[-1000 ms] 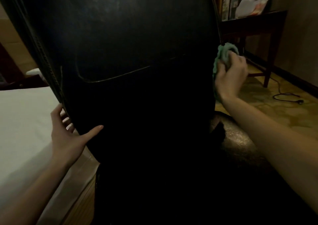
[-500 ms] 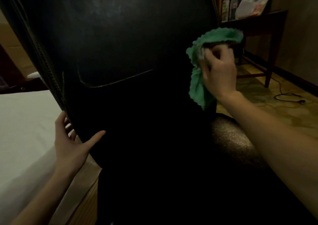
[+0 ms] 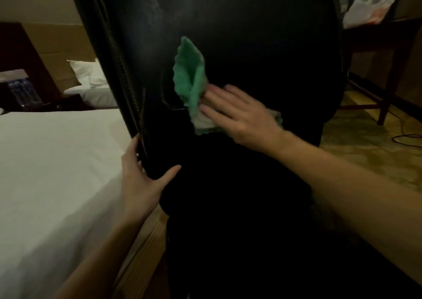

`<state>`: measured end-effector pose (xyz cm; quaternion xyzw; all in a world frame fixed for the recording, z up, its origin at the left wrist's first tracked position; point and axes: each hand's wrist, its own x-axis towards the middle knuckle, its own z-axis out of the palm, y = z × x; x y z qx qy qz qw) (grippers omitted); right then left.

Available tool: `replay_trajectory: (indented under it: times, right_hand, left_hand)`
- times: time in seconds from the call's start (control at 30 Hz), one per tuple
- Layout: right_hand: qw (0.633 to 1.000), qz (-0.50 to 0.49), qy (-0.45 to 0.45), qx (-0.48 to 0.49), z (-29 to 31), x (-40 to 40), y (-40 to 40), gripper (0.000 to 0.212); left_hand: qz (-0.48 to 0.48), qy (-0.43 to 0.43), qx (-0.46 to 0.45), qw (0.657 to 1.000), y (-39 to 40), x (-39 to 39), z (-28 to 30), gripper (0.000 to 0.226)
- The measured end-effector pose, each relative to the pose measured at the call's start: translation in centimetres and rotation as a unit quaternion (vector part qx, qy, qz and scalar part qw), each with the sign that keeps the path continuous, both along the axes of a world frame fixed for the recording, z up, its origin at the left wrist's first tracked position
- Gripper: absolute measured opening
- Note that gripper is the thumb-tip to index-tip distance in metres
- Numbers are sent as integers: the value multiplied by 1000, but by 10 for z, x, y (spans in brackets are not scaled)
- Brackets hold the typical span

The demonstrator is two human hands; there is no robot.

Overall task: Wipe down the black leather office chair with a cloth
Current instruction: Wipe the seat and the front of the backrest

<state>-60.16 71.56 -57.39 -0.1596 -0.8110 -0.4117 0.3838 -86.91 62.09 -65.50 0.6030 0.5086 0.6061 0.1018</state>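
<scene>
Two hands in my head view, both on one black leather chair [image 3: 251, 47], whose tall backrest fills the middle of the frame and runs past the top edge. Item one: right hand [image 3: 239, 116], laid flat with fingers straight and slightly spread, pressing a green cloth [image 3: 189, 79] against the mid-left part of the backrest; I see no curl round the cloth. The cloth is bunched under the fingertips, one ruffled flap standing up and to the left of the hand, a small corner showing past the wrist side. Item two: left hand [image 3: 141, 180], gripping the lower left edge of the backrest, thumb lying across the rear face, fingers wrapped round the stitched edge and partly hidden behind it. Item three: stitched seam [image 3: 127, 81] running down the chair's left edge, with a curved stitch line just left of the cloth. Lower chair parts are too dark for me to make out. Surroundings: a bed with a white sheet [image 3: 45, 161] just left of the chair; white pillows [image 3: 89, 74] behind it by a dark headboard [image 3: 20, 54]; a dark wooden table [image 3: 383, 36] to the right rear, bearing a white plastic bag [image 3: 363, 8]; a black cable [image 3: 406, 136] lying on the patterned floor [image 3: 365, 152] near the table leg.
</scene>
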Motion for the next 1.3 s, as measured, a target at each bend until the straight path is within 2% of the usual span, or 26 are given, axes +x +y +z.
replay_trajectory:
  times: [0.07,0.17,0.23,0.3,0.47,0.53,0.6,0.63,0.67,0.73,0.83,0.93,1.03,1.1,1.17,1.23,1.3]
  right_hand:
    - [994,-84,68,20,25,34,18,40]
    - [951,-181,220,-116,56,63,29,46]
    - [940,-177,244,-162,58,46,22,49]
    - [949,-131,239,-161,49,14,11,45]
    - [995,25,63,-80,17,-71,-23,36]
    - [995,79,-48,-50,13,-87,-37,42]
    - [984,83,-160,-10,21,-85,-45,46]
    - [980,74,-186,7,31,-80,-45,46]
    - [982,58,-177,25,43,-75,-41,43]
    - [996,2,-76,56,74,-72,-29,35]
    - [991,-86,102,-7,109,-73,-18,39]
    - [989,-56,109,-77,98,-83,-25,42]
    - [994,23,54,-89,59,-90,-42,38]
    - [996,58,1,-65,27,-88,-54,37]
    - [990,55,-122,-36,-1,-82,-64,41]
    - [965,15,-262,-4,-16,-77,-69,47]
    - [946,-9,-321,29,-14,-72,-66,46]
  left_hand:
    - [-6,0,-8,1000,0,-3,0,103]
    - [-3,5,-19,1000,-1,-3,0,101]
    - [8,13,-23,1000,-4,-2,2,100]
    - [22,21,-24,999,-7,1,4,98]
    - [83,51,-1,995,-10,6,4,101]
    - [86,45,-7,995,-11,7,5,99]
    - [91,43,-20,995,-12,7,6,94]
    - [96,49,-22,994,-13,6,6,94]
    - [95,53,-22,994,-13,6,6,95]
    - [66,48,-26,996,-14,3,5,98]
    - [32,33,-19,999,-17,0,4,97]
    - [37,30,-15,999,-17,0,2,96]
    - [68,42,-16,997,-15,2,3,98]
    - [77,35,-22,996,-12,4,-1,97]
    - [82,31,-36,996,-6,3,-6,88]
    - [71,41,-71,994,-5,2,-6,76]
    - [47,22,-48,998,-6,-1,-3,83]
